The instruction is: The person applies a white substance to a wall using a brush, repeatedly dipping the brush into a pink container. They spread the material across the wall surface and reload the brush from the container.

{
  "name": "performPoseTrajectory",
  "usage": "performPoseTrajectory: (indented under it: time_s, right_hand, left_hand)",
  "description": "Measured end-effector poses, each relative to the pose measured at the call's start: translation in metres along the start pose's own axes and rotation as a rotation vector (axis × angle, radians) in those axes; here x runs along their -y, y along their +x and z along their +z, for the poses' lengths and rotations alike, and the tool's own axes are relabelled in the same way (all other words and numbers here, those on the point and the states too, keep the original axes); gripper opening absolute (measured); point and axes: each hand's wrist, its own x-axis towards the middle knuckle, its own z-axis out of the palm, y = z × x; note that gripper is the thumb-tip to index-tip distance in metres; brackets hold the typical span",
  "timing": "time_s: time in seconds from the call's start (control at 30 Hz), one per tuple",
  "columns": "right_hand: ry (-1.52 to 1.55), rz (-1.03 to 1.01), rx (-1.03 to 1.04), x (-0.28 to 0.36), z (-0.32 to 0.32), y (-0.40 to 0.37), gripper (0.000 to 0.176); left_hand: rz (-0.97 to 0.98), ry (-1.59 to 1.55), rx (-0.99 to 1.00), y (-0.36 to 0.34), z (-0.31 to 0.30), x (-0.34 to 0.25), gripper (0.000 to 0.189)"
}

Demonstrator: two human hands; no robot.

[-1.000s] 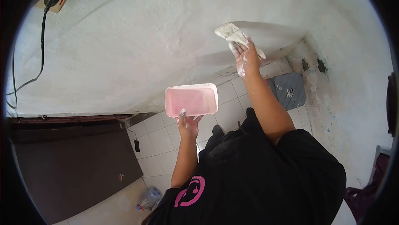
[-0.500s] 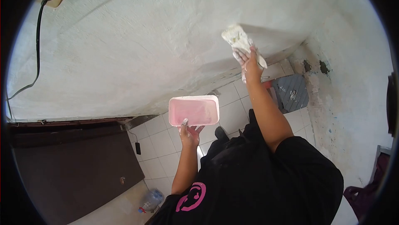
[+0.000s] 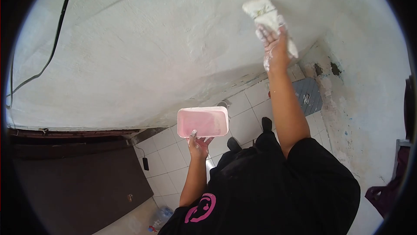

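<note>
My left hand [image 3: 199, 146] grips the near edge of a pink rectangular tray [image 3: 203, 123], thumb over the rim and fingers beneath. The tray has whitish residue along its rim. Farther up and to the right, my right hand [image 3: 274, 46] is closed around a white-coated brush [image 3: 265, 13] with a wide head. The brush head is against or very near the pale wall [image 3: 173, 39]; the exact contact cannot be made out. White smears cover the fingers and wrist of my right hand.
A grey stool [image 3: 307, 96] stands on the tiled floor [image 3: 245, 124] by the right corner. At the lower left is a dark brown panel [image 3: 78, 187], with a plastic bottle [image 3: 161, 217] beside it. A black cable [image 3: 56, 44] hangs at the upper left.
My right hand and the brush have moved up and slightly right along the wall. The tray in my left hand sits slightly lower in view. The view has shifted a little.
</note>
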Motion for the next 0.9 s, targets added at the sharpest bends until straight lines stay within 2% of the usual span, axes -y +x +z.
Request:
performPoseTrajectory:
  time_s: [0.07, 0.13, 0.2, 0.3, 0.37, 0.43, 0.47, 0.53, 0.6, 0.63, 0.77, 0.83, 0.9]
  right_hand:
    - [-0.174, 0.164, -0.196, -0.044, -0.049, -0.007, 0.037]
    - [-0.359, 0.215, -0.252, -0.073, -0.092, -0.031, 0.050]
    - [-0.316, 0.315, -0.393, -0.076, -0.103, -0.054, 0.032]
    - [-0.323, 0.308, -0.421, -0.070, -0.093, -0.055, 0.030]
    - [-0.376, 0.205, -0.360, -0.062, -0.064, -0.031, 0.030]
    - [-0.347, 0.090, -0.197, -0.031, -0.010, -0.014, 0.049]
    - [-0.348, 0.084, -0.204, -0.016, 0.009, -0.007, 0.049]
    - [-0.124, -0.137, -0.039, 0.000, 0.033, 0.001, 0.031]
    - [-0.095, -0.130, -0.060, -0.004, 0.027, -0.001, 0.030]
    - [-0.065, -0.127, -0.081, -0.008, 0.022, -0.005, 0.030]
    - [-0.365, 0.146, -0.312, -0.084, -0.074, -0.055, 0.027]
    - [-0.366, 0.217, -0.361, -0.101, -0.113, -0.067, 0.030]
    - [-0.363, 0.291, -0.417, -0.098, -0.121, -0.062, 0.033]
  left_hand:
    - [-0.020, -0.043, 0.024, 0.000, -0.009, -0.002, 0.060]
    - [-0.031, -0.046, 0.013, -0.003, -0.007, -0.005, 0.060]
    - [-0.026, -0.008, 0.017, -0.006, -0.005, -0.005, 0.062]
    - [-0.015, 0.041, 0.015, -0.006, -0.005, -0.007, 0.065]
    - [-0.020, 0.062, 0.011, -0.011, -0.010, -0.008, 0.065]
    - [-0.029, 0.101, -0.008, -0.009, -0.011, -0.010, 0.063]
    - [-0.035, 0.106, -0.003, -0.007, -0.011, -0.009, 0.063]
    - [-0.044, 0.093, 0.013, -0.006, -0.018, -0.008, 0.062]
    - [-0.052, 0.101, 0.011, -0.004, -0.022, -0.006, 0.063]
    - [-0.058, 0.110, 0.013, -0.004, -0.023, -0.006, 0.063]
    - [-0.052, 0.118, -0.007, -0.008, -0.017, -0.011, 0.063]
    - [-0.043, 0.101, 0.000, -0.009, -0.015, -0.013, 0.062]
    - [-0.027, 0.109, -0.003, -0.009, -0.017, -0.013, 0.062]
